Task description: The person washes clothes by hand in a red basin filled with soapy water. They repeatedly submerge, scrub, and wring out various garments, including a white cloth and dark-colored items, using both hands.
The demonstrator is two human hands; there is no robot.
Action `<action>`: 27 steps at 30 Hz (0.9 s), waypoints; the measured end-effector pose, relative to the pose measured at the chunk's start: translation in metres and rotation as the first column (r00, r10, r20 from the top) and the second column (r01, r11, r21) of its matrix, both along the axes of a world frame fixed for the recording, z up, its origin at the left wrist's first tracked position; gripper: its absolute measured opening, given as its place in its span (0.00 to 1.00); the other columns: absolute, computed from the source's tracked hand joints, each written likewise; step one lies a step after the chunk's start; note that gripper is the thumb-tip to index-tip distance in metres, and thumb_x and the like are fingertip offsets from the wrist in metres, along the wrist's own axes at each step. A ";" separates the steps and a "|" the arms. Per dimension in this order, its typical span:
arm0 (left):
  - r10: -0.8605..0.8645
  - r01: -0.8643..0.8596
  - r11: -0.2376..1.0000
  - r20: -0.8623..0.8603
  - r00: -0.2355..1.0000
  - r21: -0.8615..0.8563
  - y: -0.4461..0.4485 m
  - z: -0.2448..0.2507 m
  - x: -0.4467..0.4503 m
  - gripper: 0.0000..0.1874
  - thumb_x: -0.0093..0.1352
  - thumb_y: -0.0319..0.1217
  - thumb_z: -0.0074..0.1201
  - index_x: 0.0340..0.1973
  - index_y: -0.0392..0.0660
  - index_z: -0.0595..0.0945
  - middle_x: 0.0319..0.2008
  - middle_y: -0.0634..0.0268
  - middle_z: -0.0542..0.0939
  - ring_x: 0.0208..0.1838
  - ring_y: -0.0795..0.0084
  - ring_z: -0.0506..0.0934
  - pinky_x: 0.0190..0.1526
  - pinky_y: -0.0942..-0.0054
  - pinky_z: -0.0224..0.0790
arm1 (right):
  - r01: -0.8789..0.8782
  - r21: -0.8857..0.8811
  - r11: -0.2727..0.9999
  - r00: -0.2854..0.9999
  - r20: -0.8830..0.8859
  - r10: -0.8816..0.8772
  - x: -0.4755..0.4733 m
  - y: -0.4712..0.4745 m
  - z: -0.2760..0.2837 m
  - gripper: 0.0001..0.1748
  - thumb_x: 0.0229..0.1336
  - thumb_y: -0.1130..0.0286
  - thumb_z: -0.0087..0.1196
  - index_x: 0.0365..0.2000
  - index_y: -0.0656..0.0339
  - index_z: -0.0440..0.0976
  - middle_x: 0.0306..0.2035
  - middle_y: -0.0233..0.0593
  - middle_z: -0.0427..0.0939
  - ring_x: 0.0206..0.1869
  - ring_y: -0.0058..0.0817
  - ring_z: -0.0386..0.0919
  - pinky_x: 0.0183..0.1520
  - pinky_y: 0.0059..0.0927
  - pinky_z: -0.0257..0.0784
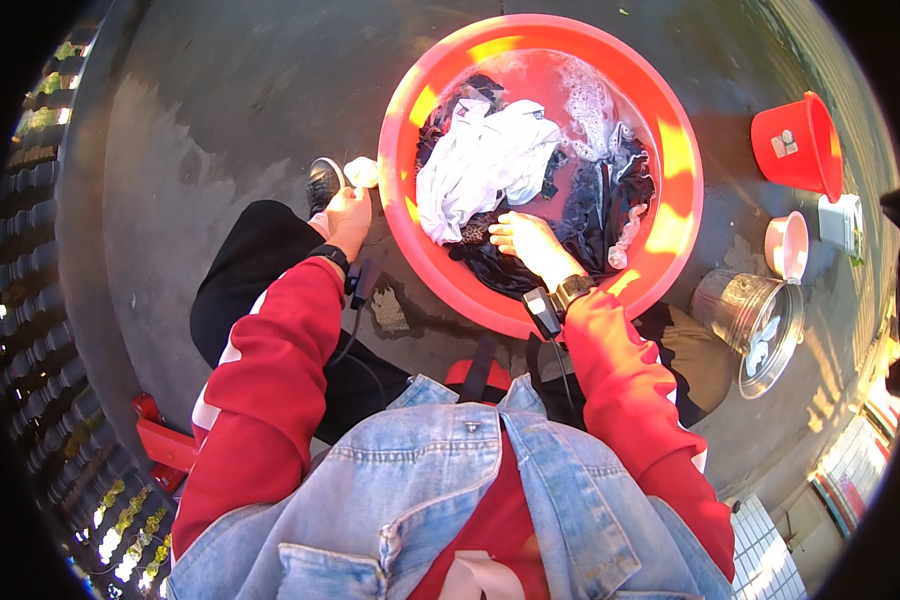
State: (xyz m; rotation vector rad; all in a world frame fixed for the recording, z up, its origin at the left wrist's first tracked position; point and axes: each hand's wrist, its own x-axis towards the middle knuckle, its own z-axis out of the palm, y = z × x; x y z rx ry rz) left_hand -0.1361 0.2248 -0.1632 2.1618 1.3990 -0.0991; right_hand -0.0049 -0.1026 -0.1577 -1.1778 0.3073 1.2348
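A large round red plastic tub [427, 277] stands on the floor before me, holding soapy water, a white garment [487, 161] and dark clothes [607, 217]. My left hand [347, 217] is outside the tub at its left, its fingers at a small whitish bundle [361, 172] by my shoe; whether they grip it is unclear. Inside the tub, my right hand [523, 238] hovers over or rests on the dark clothes near a leopard-print cloth [478, 226], fingers apart, with nothing seen in it. A twisted pale cloth [628, 238] lies along the tub's right side.
To the right stand a red bucket [791, 146], a small pink basin [786, 246] and a pale container [840, 223]. A metal bucket [742, 307] with pale cloth in it is tilted beside my right knee. A red object [166, 444] lies at the lower left.
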 end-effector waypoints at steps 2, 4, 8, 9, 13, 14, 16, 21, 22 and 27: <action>0.186 -0.191 0.974 -0.048 0.981 -0.118 0.006 -0.012 -0.008 0.21 0.64 0.41 0.59 0.46 0.39 0.78 0.37 0.48 0.83 0.44 0.51 0.81 0.48 0.58 0.72 | 0.041 -0.042 0.998 0.999 0.017 -0.040 -0.001 0.001 -0.001 0.18 0.68 0.61 0.49 0.48 0.68 0.72 0.42 0.49 0.82 0.38 0.36 0.83 0.38 0.30 0.80; 0.169 -0.169 0.983 -0.009 0.986 -0.074 0.014 -0.031 -0.009 0.25 0.61 0.36 0.63 0.51 0.40 0.74 0.45 0.46 0.80 0.52 0.52 0.78 0.53 0.60 0.70 | 0.025 -0.015 1.000 1.000 0.011 -0.025 -0.002 0.003 0.000 0.20 0.68 0.60 0.48 0.48 0.68 0.71 0.41 0.48 0.82 0.38 0.34 0.82 0.38 0.28 0.78; -0.035 0.085 0.989 0.359 0.933 -0.123 0.043 -0.082 -0.007 0.43 0.55 0.28 0.70 0.62 0.31 0.65 0.56 0.45 0.75 0.61 0.55 0.73 0.62 0.66 0.66 | 0.016 -0.044 0.999 1.000 -0.017 -0.016 -0.001 0.008 0.004 0.17 0.69 0.61 0.48 0.46 0.67 0.73 0.40 0.46 0.83 0.37 0.32 0.83 0.37 0.28 0.78; 0.016 0.092 0.970 0.440 0.898 -0.224 0.049 -0.097 -0.005 0.44 0.54 0.27 0.71 0.63 0.30 0.64 0.56 0.46 0.75 0.61 0.56 0.74 0.62 0.67 0.66 | 0.004 -0.097 0.995 1.000 -0.015 -0.006 -0.001 0.010 0.005 0.17 0.70 0.61 0.47 0.46 0.66 0.73 0.39 0.46 0.83 0.37 0.32 0.82 0.37 0.27 0.78; 0.038 0.089 0.959 0.435 0.900 -0.268 0.064 -0.133 -0.005 0.39 0.56 0.26 0.70 0.61 0.35 0.69 0.52 0.53 0.78 0.55 0.63 0.77 0.59 0.70 0.69 | 0.017 -0.110 0.994 0.999 -0.040 -0.022 -0.001 0.014 0.009 0.17 0.70 0.62 0.47 0.45 0.66 0.73 0.38 0.44 0.82 0.35 0.31 0.82 0.37 0.27 0.78; 0.013 0.111 0.966 0.469 0.883 -0.235 0.064 -0.135 -0.004 0.36 0.57 0.28 0.69 0.59 0.36 0.71 0.50 0.53 0.79 0.54 0.63 0.78 0.57 0.69 0.69 | 0.015 -0.081 0.997 0.999 -0.037 -0.018 -0.001 0.015 0.010 0.17 0.70 0.62 0.47 0.45 0.66 0.73 0.38 0.44 0.82 0.35 0.31 0.82 0.37 0.27 0.78; 0.023 0.092 0.965 0.429 0.903 -0.246 0.063 -0.127 -0.001 0.31 0.58 0.31 0.69 0.55 0.37 0.74 0.48 0.54 0.80 0.53 0.63 0.78 0.55 0.68 0.70 | 0.014 -0.120 0.993 0.999 -0.037 -0.019 -0.001 0.016 0.010 0.16 0.70 0.62 0.47 0.45 0.66 0.73 0.38 0.45 0.82 0.35 0.31 0.82 0.37 0.27 0.78; -0.164 0.171 0.985 0.298 0.940 0.003 0.062 -0.063 0.017 0.24 0.59 0.37 0.66 0.47 0.38 0.78 0.43 0.52 0.80 0.52 0.61 0.79 0.53 0.64 0.70 | 0.016 -0.075 0.997 0.999 -0.035 -0.019 -0.003 0.018 0.010 0.16 0.70 0.62 0.47 0.45 0.66 0.73 0.38 0.44 0.82 0.35 0.32 0.82 0.37 0.27 0.78; -0.157 0.155 0.987 0.297 0.942 0.030 0.061 -0.047 0.024 0.23 0.60 0.38 0.66 0.45 0.38 0.78 0.43 0.51 0.80 0.52 0.61 0.79 0.53 0.64 0.70 | 0.027 -0.086 0.996 0.999 -0.034 -0.030 -0.003 0.018 0.010 0.16 0.69 0.62 0.47 0.45 0.66 0.73 0.37 0.44 0.82 0.35 0.32 0.82 0.37 0.27 0.78; 0.009 -0.082 0.991 0.572 0.820 0.102 0.049 0.030 0.079 0.31 0.60 0.37 0.67 0.53 0.39 0.70 0.44 0.55 0.80 0.46 0.62 0.80 0.51 0.66 0.72 | 0.087 -0.050 0.995 0.996 -0.027 -0.089 -0.001 0.026 0.024 0.16 0.68 0.62 0.47 0.44 0.66 0.73 0.36 0.43 0.81 0.33 0.30 0.81 0.34 0.26 0.76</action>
